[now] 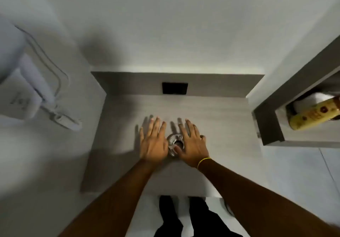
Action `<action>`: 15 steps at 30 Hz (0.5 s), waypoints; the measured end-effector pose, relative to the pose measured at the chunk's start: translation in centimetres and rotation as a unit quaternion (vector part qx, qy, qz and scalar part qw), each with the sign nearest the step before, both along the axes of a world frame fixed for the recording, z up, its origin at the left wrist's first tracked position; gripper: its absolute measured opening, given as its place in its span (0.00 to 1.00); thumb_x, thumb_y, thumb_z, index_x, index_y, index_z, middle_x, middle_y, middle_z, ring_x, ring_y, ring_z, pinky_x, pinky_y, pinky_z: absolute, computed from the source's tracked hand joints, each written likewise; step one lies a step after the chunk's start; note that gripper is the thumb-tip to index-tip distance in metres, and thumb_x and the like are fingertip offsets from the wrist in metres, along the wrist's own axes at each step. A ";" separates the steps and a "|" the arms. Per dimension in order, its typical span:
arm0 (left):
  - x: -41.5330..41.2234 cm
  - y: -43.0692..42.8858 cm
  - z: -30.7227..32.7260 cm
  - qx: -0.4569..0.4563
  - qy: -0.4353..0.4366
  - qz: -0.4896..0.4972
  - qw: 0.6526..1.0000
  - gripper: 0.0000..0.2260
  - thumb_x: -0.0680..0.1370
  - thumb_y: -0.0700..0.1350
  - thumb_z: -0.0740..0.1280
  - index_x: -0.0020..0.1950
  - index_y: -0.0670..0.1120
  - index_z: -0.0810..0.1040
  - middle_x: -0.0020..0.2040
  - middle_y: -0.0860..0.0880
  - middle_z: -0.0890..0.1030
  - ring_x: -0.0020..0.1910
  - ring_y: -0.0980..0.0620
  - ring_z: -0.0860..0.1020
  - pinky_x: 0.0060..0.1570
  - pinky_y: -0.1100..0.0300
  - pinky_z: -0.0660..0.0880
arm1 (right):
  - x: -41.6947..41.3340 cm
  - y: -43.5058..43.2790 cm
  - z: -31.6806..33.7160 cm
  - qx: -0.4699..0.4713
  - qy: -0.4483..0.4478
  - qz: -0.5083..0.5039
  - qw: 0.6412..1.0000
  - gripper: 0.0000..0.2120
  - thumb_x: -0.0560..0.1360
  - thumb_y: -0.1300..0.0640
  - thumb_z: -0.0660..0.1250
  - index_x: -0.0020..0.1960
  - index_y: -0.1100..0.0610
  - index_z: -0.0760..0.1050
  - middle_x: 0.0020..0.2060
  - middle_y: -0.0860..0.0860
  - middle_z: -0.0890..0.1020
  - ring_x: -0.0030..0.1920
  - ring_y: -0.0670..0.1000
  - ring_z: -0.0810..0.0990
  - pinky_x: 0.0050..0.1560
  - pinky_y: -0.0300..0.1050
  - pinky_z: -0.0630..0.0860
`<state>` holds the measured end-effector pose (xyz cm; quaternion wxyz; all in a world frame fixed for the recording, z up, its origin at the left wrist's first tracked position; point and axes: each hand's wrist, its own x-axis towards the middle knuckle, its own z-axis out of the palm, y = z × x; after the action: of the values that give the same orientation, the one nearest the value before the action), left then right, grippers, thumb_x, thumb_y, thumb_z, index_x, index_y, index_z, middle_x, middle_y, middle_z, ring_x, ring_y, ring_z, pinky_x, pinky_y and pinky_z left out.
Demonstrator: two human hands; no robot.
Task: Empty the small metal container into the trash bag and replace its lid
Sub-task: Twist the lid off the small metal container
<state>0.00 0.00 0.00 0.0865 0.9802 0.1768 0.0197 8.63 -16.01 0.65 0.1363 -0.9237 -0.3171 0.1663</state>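
Note:
A small shiny metal container (174,141) with a dark round opening in its top sits on the grey shelf (220,122). My left hand (153,144) lies just left of it, fingers spread and pointing away from me. On the container's right side is my right hand (191,144), fingers spread, its thumb touching the lower rim. Both hands flank the container and partly hide its sides. The picture is blurred. No trash bag is in view.
A black square plate (174,88) is set in the shelf's back wall. A wall niche (272,119) at the right holds a yellow bottle (312,115) and something white. A white wall-mounted device (27,93) with a cord hangs at the left.

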 end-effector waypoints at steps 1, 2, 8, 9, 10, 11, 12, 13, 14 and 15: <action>-1.0 -0.6 -1.5 -0.018 0.004 0.009 1.000 0.27 0.84 0.49 0.62 0.84 0.45 0.68 0.86 0.42 0.63 0.86 0.40 0.58 0.81 0.28 0.57 | -0.4 -0.1 -1.2 -0.016 0.032 0.001 0.999 0.44 0.77 0.30 0.58 0.87 0.44 0.49 0.89 0.54 0.50 0.86 0.62 0.57 0.72 0.70 0.72; -1.7 -0.8 -2.8 -0.034 -0.013 0.011 0.999 0.26 0.84 0.48 0.61 0.82 0.43 0.70 0.85 0.40 0.66 0.85 0.38 0.62 0.78 0.26 0.60 | -0.6 -0.1 -2.0 -0.017 0.034 -0.012 0.999 0.43 0.77 0.29 0.57 0.87 0.44 0.50 0.88 0.55 0.52 0.85 0.63 0.59 0.71 0.70 0.73; -4.8 -3.3 -9.1 -0.098 0.085 0.049 0.990 0.27 0.86 0.51 0.60 0.85 0.44 0.66 0.87 0.42 0.61 0.87 0.39 0.57 0.78 0.24 0.56 | -1.3 0.1 -4.8 -0.057 0.030 0.008 0.998 0.46 0.69 0.31 0.66 0.83 0.46 0.60 0.86 0.58 0.58 0.79 0.66 0.69 0.66 0.65 0.74; -5.0 -3.5 -9.6 -0.099 0.095 0.053 0.989 0.27 0.86 0.52 0.58 0.84 0.43 0.66 0.87 0.42 0.61 0.87 0.38 0.57 0.77 0.23 0.55 | -1.2 0.2 -4.9 -0.058 0.027 0.019 0.998 0.47 0.68 0.31 0.65 0.83 0.46 0.60 0.86 0.58 0.59 0.78 0.66 0.69 0.65 0.65 0.75; -5.2 -3.7 -9.9 -0.097 0.105 0.057 0.988 0.28 0.86 0.53 0.55 0.84 0.43 0.67 0.87 0.41 0.61 0.87 0.38 0.56 0.76 0.23 0.56 | -1.1 0.4 -4.9 -0.059 0.024 0.028 0.998 0.47 0.67 0.31 0.64 0.83 0.47 0.60 0.85 0.59 0.60 0.77 0.67 0.70 0.65 0.64 0.75; -5.4 -3.9 -10.1 -0.093 0.110 0.060 0.988 0.28 0.85 0.54 0.53 0.84 0.44 0.66 0.88 0.42 0.60 0.87 0.38 0.55 0.76 0.23 0.55 | -1.0 0.5 -4.8 -0.060 0.023 0.035 0.997 0.48 0.67 0.32 0.64 0.83 0.48 0.60 0.84 0.59 0.61 0.76 0.67 0.71 0.64 0.64 0.75; -5.4 -3.9 -10.2 -0.087 0.108 0.061 0.988 0.29 0.85 0.54 0.52 0.84 0.44 0.66 0.88 0.42 0.59 0.87 0.39 0.54 0.77 0.23 0.55 | -0.9 0.7 -4.8 -0.060 0.022 0.043 0.997 0.48 0.67 0.32 0.63 0.83 0.48 0.60 0.83 0.60 0.62 0.75 0.67 0.72 0.64 0.64 0.76; -5.5 -3.9 -10.4 -0.082 0.104 0.063 0.989 0.28 0.85 0.54 0.53 0.84 0.45 0.65 0.88 0.43 0.59 0.87 0.40 0.54 0.78 0.24 0.55 | -0.8 0.8 -4.8 -0.060 0.019 0.051 0.997 0.47 0.67 0.32 0.63 0.83 0.49 0.61 0.82 0.60 0.64 0.74 0.67 0.72 0.64 0.64 0.76; -5.5 -4.0 -10.6 -0.081 0.098 0.064 0.990 0.28 0.85 0.54 0.54 0.84 0.45 0.65 0.88 0.43 0.59 0.88 0.40 0.53 0.78 0.24 0.55 | -0.7 0.9 -4.8 -0.061 0.012 0.061 0.996 0.47 0.68 0.32 0.64 0.83 0.50 0.62 0.81 0.60 0.65 0.72 0.67 0.73 0.63 0.63 0.77; -5.5 -4.1 -10.8 -0.083 0.093 0.066 0.990 0.28 0.85 0.54 0.54 0.84 0.45 0.65 0.88 0.43 0.58 0.88 0.41 0.53 0.78 0.24 0.54 | -0.6 1.0 -4.9 -0.063 0.007 0.069 0.996 0.46 0.69 0.33 0.65 0.82 0.50 0.62 0.80 0.60 0.67 0.71 0.67 0.73 0.63 0.63 0.77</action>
<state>-5.51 -4.07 -10.79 0.1491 0.9533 0.2498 -0.0808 8.02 -15.06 -4.25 0.0683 -0.9052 -0.3680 0.2014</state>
